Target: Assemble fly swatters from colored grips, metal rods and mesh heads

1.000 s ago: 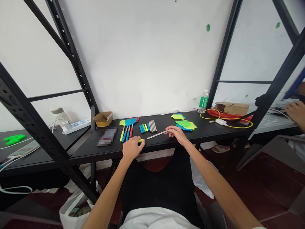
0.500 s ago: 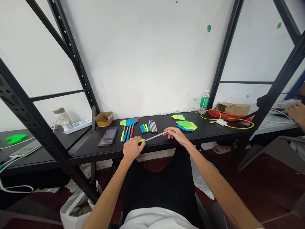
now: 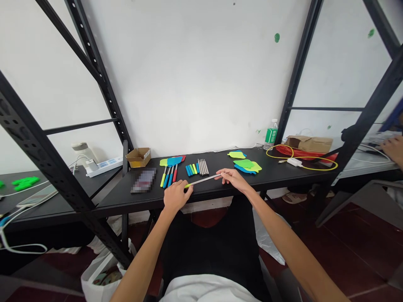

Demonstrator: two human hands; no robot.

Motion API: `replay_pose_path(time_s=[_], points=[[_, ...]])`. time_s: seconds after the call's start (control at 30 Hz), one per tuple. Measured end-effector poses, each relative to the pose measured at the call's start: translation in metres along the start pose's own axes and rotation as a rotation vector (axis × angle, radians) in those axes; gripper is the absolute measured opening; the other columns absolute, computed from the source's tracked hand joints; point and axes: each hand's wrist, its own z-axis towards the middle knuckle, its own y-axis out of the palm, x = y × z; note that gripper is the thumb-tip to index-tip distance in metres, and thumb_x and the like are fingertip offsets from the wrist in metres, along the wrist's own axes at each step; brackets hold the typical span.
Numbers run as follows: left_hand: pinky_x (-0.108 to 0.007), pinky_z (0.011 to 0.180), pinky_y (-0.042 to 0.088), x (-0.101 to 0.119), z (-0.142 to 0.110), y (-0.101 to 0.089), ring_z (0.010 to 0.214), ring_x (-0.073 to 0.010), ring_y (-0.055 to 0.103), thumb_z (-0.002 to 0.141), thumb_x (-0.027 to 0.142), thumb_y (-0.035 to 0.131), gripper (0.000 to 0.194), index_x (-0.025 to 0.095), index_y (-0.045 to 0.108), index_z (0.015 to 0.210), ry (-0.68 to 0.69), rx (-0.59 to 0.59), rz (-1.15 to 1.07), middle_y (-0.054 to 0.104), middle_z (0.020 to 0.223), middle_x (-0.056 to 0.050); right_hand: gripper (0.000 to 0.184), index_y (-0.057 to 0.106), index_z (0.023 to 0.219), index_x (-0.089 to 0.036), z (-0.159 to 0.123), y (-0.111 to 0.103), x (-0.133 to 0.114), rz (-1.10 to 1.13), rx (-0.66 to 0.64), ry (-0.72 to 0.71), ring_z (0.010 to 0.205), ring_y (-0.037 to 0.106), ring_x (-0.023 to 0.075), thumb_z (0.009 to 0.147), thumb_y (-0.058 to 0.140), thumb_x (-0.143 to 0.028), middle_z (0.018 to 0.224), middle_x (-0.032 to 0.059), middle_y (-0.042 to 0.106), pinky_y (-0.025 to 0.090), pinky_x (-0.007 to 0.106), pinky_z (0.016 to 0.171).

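Observation:
My left hand (image 3: 175, 196) is closed around the yellow-green handle (image 3: 188, 185) of a thin metal rod (image 3: 204, 180). The rod's other end is pinched in the fingers of my right hand (image 3: 235, 180), above the table's front edge. Behind my left hand lie several swatter-like pieces with flat coloured heads (image 3: 174, 161), metal stems and coloured handles (image 3: 170, 179). Loose blue and yellow-green grips (image 3: 192, 169) lie in a row beside several bare metal rods (image 3: 203, 167). Beyond my right hand, flat green, yellow-green and blue heads (image 3: 244, 163) are stacked.
On the black table (image 3: 217, 193), a small cardboard box (image 3: 139, 158) and a blurred-out flat item (image 3: 144, 180) sit at left. A water bottle (image 3: 271, 134), yellow cable (image 3: 317, 168) and brown paper package (image 3: 310, 143) are at right. Another person's hand (image 3: 393, 149) shows far right.
Both hands keep nearly the same hold on the rod and its handle. The view has shifted very slightly; nothing on the table has visibly moved.

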Motion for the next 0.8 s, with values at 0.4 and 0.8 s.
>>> replay_pose_path(time_s=[0.4,0.8], points=[[-0.027,0.058,0.026,0.0007,-0.0005,-0.0005,0.083,-0.0202,0.061,0.097,0.048,0.038,0.039,0.023,0.061,0.081,-0.009,-0.001,0.024,0.066,0.082,-0.005,0.033,0.072,0.101,-0.019,0.0003,0.0013,-0.0010,-0.009,0.014,0.018,0.061,0.059,0.0143,0.088,0.058,-0.045,0.097,0.0110,0.077,0.039,0.026,0.053],[-0.027,0.059,0.028,-0.0029,-0.0021,-0.0014,0.084,-0.0215,0.061,0.096,0.056,0.039,0.041,0.025,0.066,0.093,0.048,0.015,-0.037,0.067,0.087,-0.004,0.036,0.072,0.100,-0.018,-0.0008,0.0010,-0.0026,-0.038,0.002,0.015,0.062,0.058,0.0151,0.089,0.056,-0.049,0.096,0.0116,0.077,0.039,0.026,0.055]])
